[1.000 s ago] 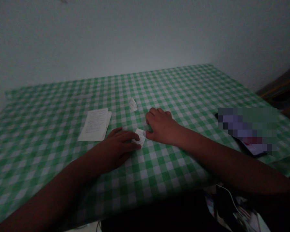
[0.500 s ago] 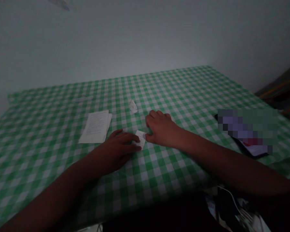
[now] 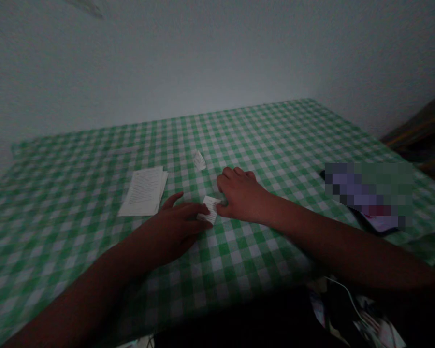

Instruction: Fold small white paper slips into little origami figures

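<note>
Two hands meet over a small slip of paper [image 3: 210,209] on a desk [image 3: 275,140] covered in green-and-white checked cloth, seen in dim light. The left hand [image 3: 179,222] lies flat, its grip open. Its fingertips press down on the slip's left edge and the thumb is spread aside. The right hand [image 3: 241,195] is loosely curled, its thumb tip touching the slip's right edge, though whether that grip actually pinches the paper cannot be told from this view. The slip, printed with fine lines and apparently folded, lies flat on the cloth between the two hands. It looks feather-light, thin and limp, likely to slide on the cloth and to crease or tear if tugged. Its free edges and corners seem the sensible places to take it, with one side pinned by fingertips. A stack of printed sheets [image 3: 144,191] lies just left of the left hand, a smaller scrap [image 3: 199,160] lies beyond the hands, and a dark flat object [image 3: 379,223], partly blurred out, rests well to the right.
</note>
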{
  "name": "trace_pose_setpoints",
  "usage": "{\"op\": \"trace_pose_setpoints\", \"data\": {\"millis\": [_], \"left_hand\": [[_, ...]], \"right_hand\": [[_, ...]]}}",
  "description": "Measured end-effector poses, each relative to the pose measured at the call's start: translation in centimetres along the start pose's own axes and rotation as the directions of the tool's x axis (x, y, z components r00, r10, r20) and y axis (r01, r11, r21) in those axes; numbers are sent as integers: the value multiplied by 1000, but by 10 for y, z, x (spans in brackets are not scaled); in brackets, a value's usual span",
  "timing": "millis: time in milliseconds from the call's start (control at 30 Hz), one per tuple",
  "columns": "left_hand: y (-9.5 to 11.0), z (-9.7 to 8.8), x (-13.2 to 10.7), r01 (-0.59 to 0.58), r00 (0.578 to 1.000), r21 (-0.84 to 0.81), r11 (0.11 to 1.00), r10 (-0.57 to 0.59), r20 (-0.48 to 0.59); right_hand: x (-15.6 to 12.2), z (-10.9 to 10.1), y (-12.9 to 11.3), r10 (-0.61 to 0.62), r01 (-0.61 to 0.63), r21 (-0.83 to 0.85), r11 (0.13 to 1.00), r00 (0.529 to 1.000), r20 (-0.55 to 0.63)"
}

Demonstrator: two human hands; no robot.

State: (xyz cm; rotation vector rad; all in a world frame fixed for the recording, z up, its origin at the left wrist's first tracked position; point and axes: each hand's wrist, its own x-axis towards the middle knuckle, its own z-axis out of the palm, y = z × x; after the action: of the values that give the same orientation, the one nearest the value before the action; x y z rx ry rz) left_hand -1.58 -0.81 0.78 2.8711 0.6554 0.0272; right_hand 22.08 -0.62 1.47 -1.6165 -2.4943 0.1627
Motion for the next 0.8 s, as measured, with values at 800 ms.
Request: {"op": "trace_pose_setpoints", "data": {"millis": [800], "left_hand": [[9,-4,4,31,1000,-7,999,-31,1]], "right_hand": [[-1,9,-2,-48,45,64,997,998,36]]}}
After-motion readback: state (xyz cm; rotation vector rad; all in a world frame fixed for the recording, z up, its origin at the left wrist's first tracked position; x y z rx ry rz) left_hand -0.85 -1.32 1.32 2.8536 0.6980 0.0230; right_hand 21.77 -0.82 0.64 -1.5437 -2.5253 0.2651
